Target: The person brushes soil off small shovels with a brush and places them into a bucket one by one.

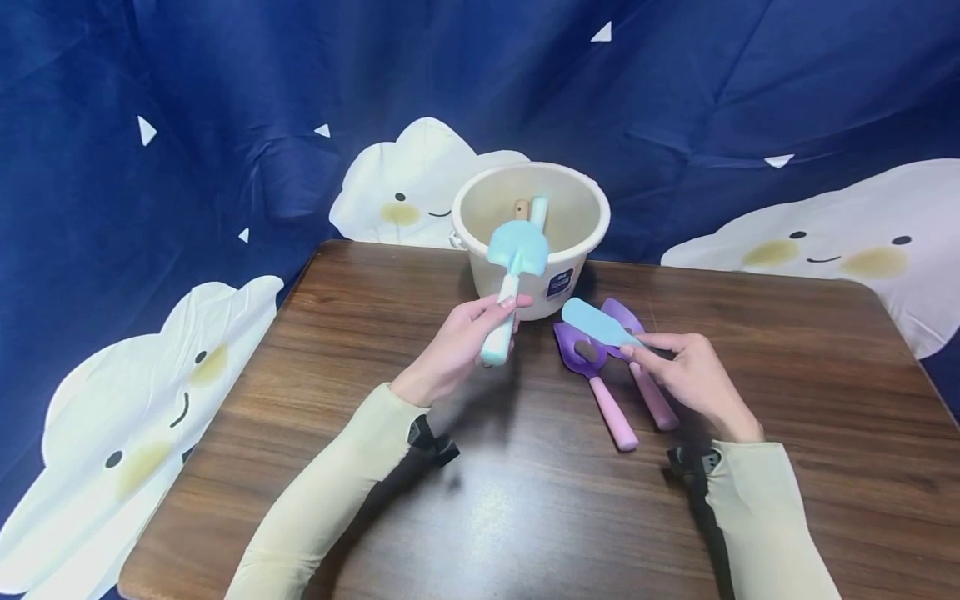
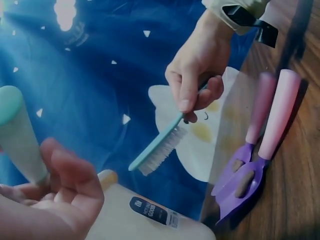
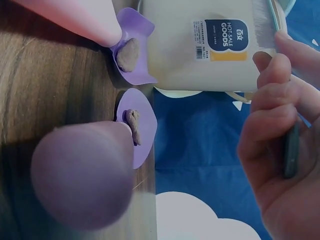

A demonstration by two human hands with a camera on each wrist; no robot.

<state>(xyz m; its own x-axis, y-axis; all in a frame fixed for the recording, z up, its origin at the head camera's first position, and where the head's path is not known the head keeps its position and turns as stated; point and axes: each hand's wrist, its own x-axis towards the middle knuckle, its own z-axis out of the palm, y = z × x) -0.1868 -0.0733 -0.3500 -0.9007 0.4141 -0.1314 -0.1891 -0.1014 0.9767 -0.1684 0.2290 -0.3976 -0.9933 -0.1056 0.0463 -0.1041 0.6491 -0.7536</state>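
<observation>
My left hand (image 1: pixel 461 342) grips the pale handle of a light blue toy shovel (image 1: pixel 519 243), blade up, in front of the bucket's rim. Part of that handle (image 2: pixel 20 135) shows at the left of the left wrist view. In my right hand (image 1: pixel 693 371) is a brush (image 1: pixel 596 321) with a light blue back, held by its dark handle (image 3: pixel 291 150). Its white bristles (image 2: pixel 162 152) point down over two purple shovels with pink handles. The nearer purple shovel (image 1: pixel 579 350) and the farther one (image 1: pixel 624 317) lie on the table, each with a brownish lump on its blade.
A cream bucket (image 1: pixel 465 204) with a dark label stands at the table's back edge. Inside it are a brown handle (image 1: pixel 521 209) and a pale mint handle (image 1: pixel 538 212). The wooden table (image 1: pixel 525 517) borders a blue curtain (image 1: pixel 225 75) printed with clouds.
</observation>
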